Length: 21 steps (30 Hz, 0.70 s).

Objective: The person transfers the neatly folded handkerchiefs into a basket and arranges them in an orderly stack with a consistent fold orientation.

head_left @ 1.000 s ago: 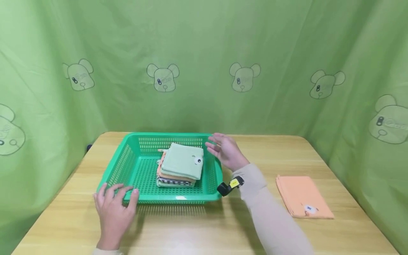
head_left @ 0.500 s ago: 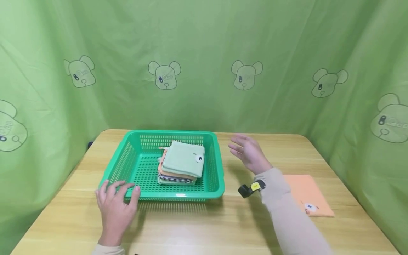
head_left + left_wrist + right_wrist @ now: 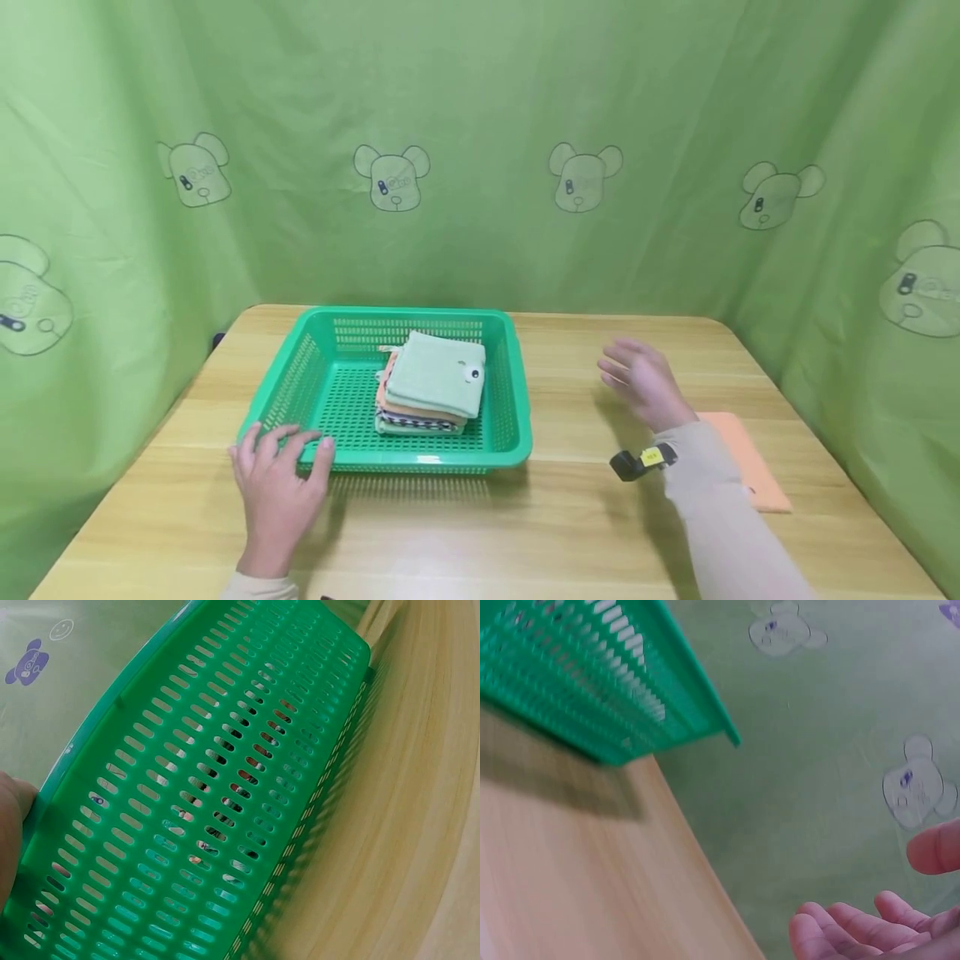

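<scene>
A green plastic basket (image 3: 420, 459) stands on the table, with a stack of folded cloths inside. On top lies a pale green towel (image 3: 435, 375) with an eye-like patch; orange and checked layers show beneath it. My left hand (image 3: 279, 492) grips the basket's near left corner, fingers over the rim and thumb at the front edge. My right hand (image 3: 647, 385) is over the table right of the basket, fingers spread and holding nothing. An orange folded towel (image 3: 753, 467) lies at the right, partly hidden by the right forearm.
The wooden table (image 3: 465, 542) extends around the basket. Green curtains (image 3: 480, 250) with bear-head prints hang behind it and along both sides. A black wrist strap with a yellow label (image 3: 651, 457) sits on the right sleeve.
My right hand has moved away from the basket's right rim, rightward and slightly nearer, and its forearm now covers more of the orange towel. My left hand stays at the basket corner.
</scene>
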{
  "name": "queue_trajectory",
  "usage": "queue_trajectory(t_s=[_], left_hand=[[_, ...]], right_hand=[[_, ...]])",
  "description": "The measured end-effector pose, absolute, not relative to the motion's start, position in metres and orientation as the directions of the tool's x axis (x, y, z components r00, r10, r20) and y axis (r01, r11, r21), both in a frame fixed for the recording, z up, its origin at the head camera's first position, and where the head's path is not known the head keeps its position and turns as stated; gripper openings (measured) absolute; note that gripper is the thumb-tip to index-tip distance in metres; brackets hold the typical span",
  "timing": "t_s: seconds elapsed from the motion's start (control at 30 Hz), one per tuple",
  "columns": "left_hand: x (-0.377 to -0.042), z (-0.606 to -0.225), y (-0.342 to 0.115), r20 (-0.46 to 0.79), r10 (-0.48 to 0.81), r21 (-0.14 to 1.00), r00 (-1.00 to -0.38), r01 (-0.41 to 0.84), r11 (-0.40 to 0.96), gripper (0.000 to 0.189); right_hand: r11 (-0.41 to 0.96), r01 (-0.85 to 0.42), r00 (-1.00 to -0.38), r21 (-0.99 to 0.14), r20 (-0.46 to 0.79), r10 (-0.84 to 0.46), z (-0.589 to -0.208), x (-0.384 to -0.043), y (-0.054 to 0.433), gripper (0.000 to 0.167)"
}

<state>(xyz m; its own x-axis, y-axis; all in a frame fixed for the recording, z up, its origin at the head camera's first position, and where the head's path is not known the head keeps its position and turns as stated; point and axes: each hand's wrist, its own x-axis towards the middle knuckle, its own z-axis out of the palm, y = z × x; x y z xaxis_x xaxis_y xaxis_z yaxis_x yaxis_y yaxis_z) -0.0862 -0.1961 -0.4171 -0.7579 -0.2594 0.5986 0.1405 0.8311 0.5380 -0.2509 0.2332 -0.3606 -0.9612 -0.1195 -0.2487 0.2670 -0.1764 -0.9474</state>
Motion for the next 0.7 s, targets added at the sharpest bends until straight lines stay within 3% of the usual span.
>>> queue_trajectory(t_s=[0.7], left_hand=[[-0.087, -0.418, -0.196, 0.603, -0.267, 0.544, -0.752, 0.143, 0.826, 0.026]], right_hand=[[-0.203, 0.329, -0.944, -0.922, -0.312, -0.108, -0.382, -0.241, 0.292, 0.069]])
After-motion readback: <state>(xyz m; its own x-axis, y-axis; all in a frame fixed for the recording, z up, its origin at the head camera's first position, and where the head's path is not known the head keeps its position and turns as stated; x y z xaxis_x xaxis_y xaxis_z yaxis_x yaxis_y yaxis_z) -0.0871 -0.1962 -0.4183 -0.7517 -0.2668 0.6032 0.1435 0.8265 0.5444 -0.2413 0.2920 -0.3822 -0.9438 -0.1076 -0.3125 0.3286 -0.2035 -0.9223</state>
